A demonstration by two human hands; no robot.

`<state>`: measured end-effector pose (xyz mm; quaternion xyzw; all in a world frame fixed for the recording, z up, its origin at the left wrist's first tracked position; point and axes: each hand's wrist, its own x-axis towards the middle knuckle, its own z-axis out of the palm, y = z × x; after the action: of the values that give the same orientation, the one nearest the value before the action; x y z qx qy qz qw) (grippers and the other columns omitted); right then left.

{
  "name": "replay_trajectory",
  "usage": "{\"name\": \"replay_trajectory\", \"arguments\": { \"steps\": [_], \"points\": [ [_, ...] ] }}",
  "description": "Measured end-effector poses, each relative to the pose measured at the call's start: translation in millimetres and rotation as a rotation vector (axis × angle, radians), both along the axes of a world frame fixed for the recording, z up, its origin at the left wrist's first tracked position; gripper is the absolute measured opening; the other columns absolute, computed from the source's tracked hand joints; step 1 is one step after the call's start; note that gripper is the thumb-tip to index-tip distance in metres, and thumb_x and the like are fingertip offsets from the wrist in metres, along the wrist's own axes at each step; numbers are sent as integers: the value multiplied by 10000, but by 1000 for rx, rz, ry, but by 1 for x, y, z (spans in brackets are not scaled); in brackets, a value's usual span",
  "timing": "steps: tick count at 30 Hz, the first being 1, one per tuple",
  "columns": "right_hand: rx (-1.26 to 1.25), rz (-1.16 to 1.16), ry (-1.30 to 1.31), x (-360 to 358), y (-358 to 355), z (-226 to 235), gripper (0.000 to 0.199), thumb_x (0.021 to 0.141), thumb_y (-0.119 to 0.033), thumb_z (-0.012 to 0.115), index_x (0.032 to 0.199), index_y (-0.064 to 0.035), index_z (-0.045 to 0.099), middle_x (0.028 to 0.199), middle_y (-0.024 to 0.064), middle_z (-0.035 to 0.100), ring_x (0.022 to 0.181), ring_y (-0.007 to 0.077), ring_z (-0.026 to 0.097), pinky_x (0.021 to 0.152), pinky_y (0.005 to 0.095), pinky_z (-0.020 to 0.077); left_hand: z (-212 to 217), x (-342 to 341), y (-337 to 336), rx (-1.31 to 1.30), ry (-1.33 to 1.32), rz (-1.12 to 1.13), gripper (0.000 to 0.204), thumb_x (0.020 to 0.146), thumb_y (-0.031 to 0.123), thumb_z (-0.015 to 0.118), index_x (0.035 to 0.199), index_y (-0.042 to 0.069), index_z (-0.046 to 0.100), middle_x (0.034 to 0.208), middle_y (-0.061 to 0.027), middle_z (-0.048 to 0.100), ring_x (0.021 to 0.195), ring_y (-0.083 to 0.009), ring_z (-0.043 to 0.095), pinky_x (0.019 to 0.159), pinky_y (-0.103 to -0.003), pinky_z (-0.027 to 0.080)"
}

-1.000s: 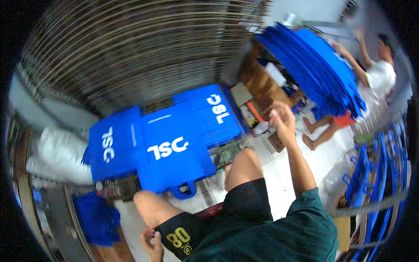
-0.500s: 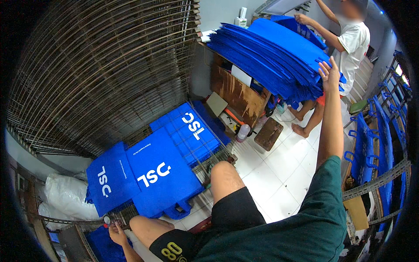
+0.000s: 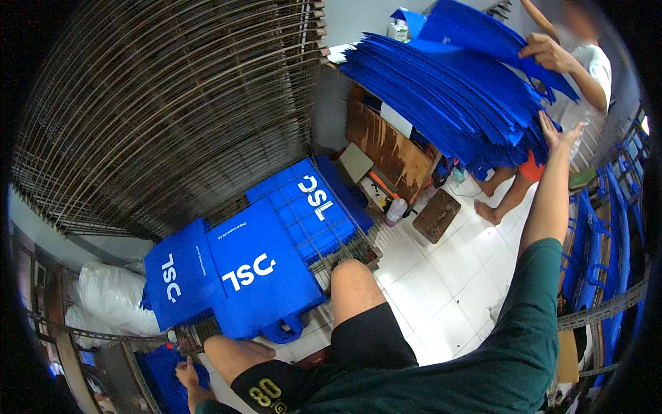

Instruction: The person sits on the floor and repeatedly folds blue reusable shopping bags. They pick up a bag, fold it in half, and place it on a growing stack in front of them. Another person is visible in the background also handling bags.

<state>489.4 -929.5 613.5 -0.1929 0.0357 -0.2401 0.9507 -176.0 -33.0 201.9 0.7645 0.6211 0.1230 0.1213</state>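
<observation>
Blue stack (image 3: 448, 96): thin, flat, floppy fabric bags, fanned in layers on a wooden bench (image 3: 393, 152), upper right.
Right hand (image 3: 562, 134): arm stretched up, fingers spread, flat against the stack's lower edge; nothing gripped.
Left hand (image 3: 186, 376): low by the knee, above blue fabric; grip cannot be told.
Printed bags (image 3: 255, 269): three flat blue rectangles with white lettering, lying on a wire rack (image 3: 345, 252).
Drying racks (image 3: 172, 103): dense tiers of thin metal rods.
Co-worker's hand (image 3: 545, 52): resting on the stack's top sheet.
Floor (image 3: 441, 290): glossy white tiles.
</observation>
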Motion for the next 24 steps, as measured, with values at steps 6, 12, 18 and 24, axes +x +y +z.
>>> {"name": "replay_trajectory", "arguments": {
  "steps": [6,12,18,24],
  "points": [
    [-77,46,105,28,-30,0,1146,629,-641,688,1277,154,176,1306,313,319,1195,425,393,982,500,396,38,104,-32,-14,-693,-290,312,812,286,662,861,-20,628,696,-73,623,638,-135,558,590,-292,444],
    [-547,-53,274,137,-128,-15,279,783,-148,638,963,23,511,950,123,541,841,245,597,737,329,543,68,248,-103,-192,-784,-546,255,790,182,696,960,11,616,772,-39,611,678,-85,547,608,-217,438],
    [-515,99,-97,70,45,3,168,767,28,611,915,23,533,876,115,588,810,222,616,737,307,544,133,334,-248,-536,-779,-921,363,781,111,683,1120,57,563,959,-75,627,868,-166,599,758,-294,495],
    [-606,79,-391,-78,207,50,169,781,28,612,939,51,558,930,131,598,905,214,591,813,307,497,177,416,-382,-1617,-990,-1012,743,859,639,346,1390,123,290,1381,-128,343,1258,-295,334,964,-511,349]
  ]
}}
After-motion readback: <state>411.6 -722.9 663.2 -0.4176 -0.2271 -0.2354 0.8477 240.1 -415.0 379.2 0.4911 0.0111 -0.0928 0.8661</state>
